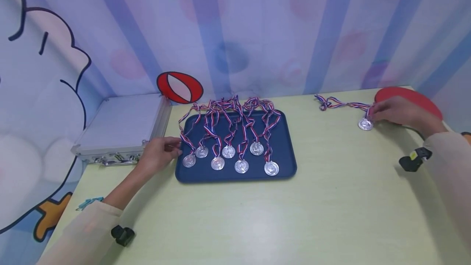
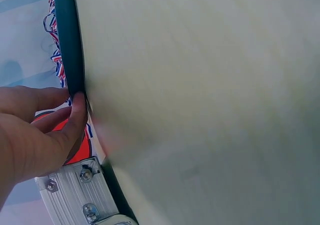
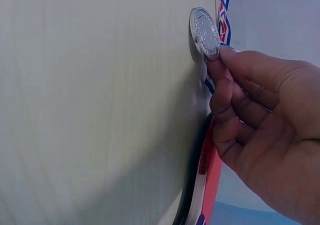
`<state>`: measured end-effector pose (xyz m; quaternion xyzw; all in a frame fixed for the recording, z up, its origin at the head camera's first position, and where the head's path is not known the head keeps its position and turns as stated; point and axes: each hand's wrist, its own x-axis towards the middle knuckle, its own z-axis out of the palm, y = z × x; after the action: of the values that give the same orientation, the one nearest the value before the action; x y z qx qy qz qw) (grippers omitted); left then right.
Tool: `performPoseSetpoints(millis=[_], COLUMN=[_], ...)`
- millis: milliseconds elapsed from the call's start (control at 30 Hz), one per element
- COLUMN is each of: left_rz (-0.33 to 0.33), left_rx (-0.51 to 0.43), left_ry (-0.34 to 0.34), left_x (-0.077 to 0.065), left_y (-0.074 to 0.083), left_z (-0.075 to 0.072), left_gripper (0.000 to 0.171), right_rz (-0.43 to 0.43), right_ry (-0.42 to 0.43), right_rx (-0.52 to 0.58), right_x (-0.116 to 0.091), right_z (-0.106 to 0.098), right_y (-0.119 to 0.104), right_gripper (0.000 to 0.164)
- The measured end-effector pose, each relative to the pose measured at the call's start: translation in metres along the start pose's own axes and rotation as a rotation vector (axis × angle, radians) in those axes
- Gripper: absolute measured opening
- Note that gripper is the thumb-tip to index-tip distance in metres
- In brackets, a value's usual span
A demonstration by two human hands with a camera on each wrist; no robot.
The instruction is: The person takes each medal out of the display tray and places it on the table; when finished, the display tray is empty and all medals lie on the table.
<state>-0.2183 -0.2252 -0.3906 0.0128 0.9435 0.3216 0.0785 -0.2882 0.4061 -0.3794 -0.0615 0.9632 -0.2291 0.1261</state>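
Observation:
A dark blue tray (image 1: pixel 235 178) lies on the table, bearing several silver medals (image 1: pixel 241 166) with their red, white and blue ribbons (image 1: pixel 241 122) bunched toward its far edge. At the tray's left edge, my left hand (image 1: pixel 160 153) pinches the rim between thumb and fingers, as the left wrist view shows. Far to the right, my right hand (image 1: pixel 397 111) holds another silver medal (image 1: pixel 365 124) by its edge. In the right wrist view that medal (image 3: pixel 205 33) is tilted up, its ribbon (image 3: pixel 223 15) trailing behind it.
An aluminium case (image 1: pixel 121 124) with latches stands left of the tray. Beside the right hand lies a red table tennis bat (image 1: pixel 412 99). A small teal object (image 1: pixel 90 202) lies near the left forearm. A patterned cloth wall rises behind the table.

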Motion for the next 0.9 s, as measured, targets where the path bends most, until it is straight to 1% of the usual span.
performPoseSetpoints(millis=[167, 400, 500, 667, 767, 900], left_rz=[-0.018, 0.036, 0.044, 0.024, 0.02, 0.014], left_rx=[0.003, 0.003, 0.0, -0.007, -0.011, -0.009], left_ry=[-0.003, 0.009, 0.01, 0.012, 0.01, 0.007], left_x=[-0.001, 0.0, 0.0, 0.0, 0.0, 0.0], left_y=[0.0, -0.001, -0.001, 0.0, 0.0, -0.001], left_z=[0.001, 0.001, 0.0, -0.001, 0.0, 0.001], left_gripper=[0.04, 0.039, 0.039, 0.039, 0.039, 0.039], right_rz=[-0.043, -0.06, -0.062, -0.066, -0.064, -0.033], right_ry=[-0.012, 0.011, 0.033, 0.057, 0.062, 0.072], right_rx=[-0.018, -0.032, -0.033, -0.034, -0.042, -0.08], right_x=[0.003, 0.008, 0.009, 0.01, 0.007, 0.003], right_z=[0.003, 0.008, 0.009, 0.008, 0.004, -0.005], right_y=[-0.005, -0.004, -0.003, -0.002, -0.003, -0.004], right_gripper=[0.023, 0.017, 0.017, 0.019, 0.025, 0.036])
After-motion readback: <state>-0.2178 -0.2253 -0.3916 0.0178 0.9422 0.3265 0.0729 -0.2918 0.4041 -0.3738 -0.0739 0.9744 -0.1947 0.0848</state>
